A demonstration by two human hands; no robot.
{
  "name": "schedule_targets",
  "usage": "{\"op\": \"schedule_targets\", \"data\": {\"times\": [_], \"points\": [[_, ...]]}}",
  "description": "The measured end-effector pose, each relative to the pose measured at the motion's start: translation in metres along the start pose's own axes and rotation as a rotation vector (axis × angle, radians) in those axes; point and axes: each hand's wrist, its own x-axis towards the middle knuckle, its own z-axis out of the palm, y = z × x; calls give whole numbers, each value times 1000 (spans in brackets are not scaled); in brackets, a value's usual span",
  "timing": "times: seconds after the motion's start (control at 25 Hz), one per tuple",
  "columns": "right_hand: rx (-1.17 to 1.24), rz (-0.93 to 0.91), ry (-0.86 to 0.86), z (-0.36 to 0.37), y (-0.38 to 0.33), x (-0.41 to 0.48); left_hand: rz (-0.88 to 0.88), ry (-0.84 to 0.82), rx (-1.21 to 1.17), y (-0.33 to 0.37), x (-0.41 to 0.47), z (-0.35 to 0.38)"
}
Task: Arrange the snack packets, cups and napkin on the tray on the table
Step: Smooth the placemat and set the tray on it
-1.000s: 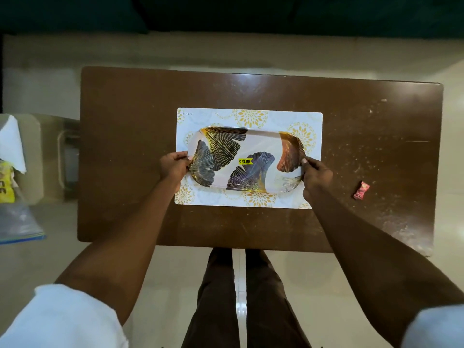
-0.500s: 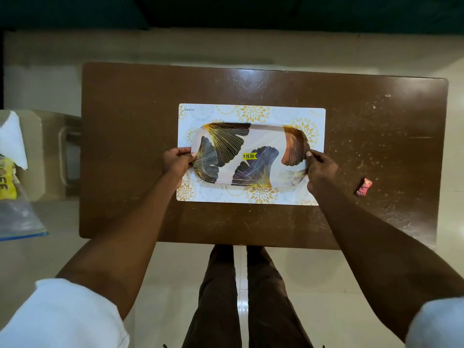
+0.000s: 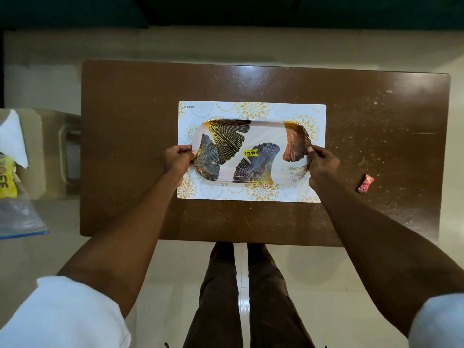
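Observation:
A rectangular tray (image 3: 266, 131) printed with dark and gold leaves and a yellow price sticker lies on a white placemat (image 3: 251, 109) with gold flowers, in the middle of the brown table (image 3: 130, 121). My left hand (image 3: 177, 159) grips the tray's left rim. My right hand (image 3: 322, 163) grips its right rim. Nothing lies in the tray. A small red packet (image 3: 365, 183) sits on the table to the right of my right hand. A white napkin (image 3: 13, 136) and a yellow snack packet (image 3: 7, 180) are at the far left, off the table.
A beige stool or box (image 3: 50, 151) stands left of the table, with a clear plastic bag (image 3: 17, 217) at its front. My legs stand at the table's near edge. Pale tiled floor surrounds the table.
Both hands hold the tray as before; the tray has shifted slightly away from me on the placemat. The camera view has also moved a little.

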Motion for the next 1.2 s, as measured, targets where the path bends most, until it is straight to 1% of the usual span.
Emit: {"op": "schedule_targets", "data": {"times": [0.4,0.52,0.56,0.64,0.72,0.76,0.8,0.84,0.92,1.0,1.12,1.2], "points": [[7,10,10,1,0,-2,10,-17,38,0,-3,-2],[-94,-42,-14,-4,-7,-4,8,-40,71,10,-7,-3],[-177,-85,-34,-6,-12,-7,34,-19,149,17,-11,-1],[-482,-192,-85,-15,-25,-15,164,80,491,32,-23,6],[-939,-340,-167,-24,-55,-29,368,136,842,59,-49,17],[-1100,-410,-214,-24,-72,-39,454,132,944,74,-63,24],[-1183,-500,-249,-24,-102,-52,549,127,1009,100,-82,30],[-1209,-562,-268,-24,-133,-68,642,121,1064,128,-102,36],[-1154,-662,-219,-25,-201,-101,796,134,1096,191,-145,43],[-1105,-745,-168,-25,-262,-132,883,151,1073,247,-182,38],[-1006,-898,-146,-26,-352,-195,1009,204,1001,327,-246,2],[-953,-992,-124,-30,-402,-236,1084,278,970,368,-286,-34]]}}
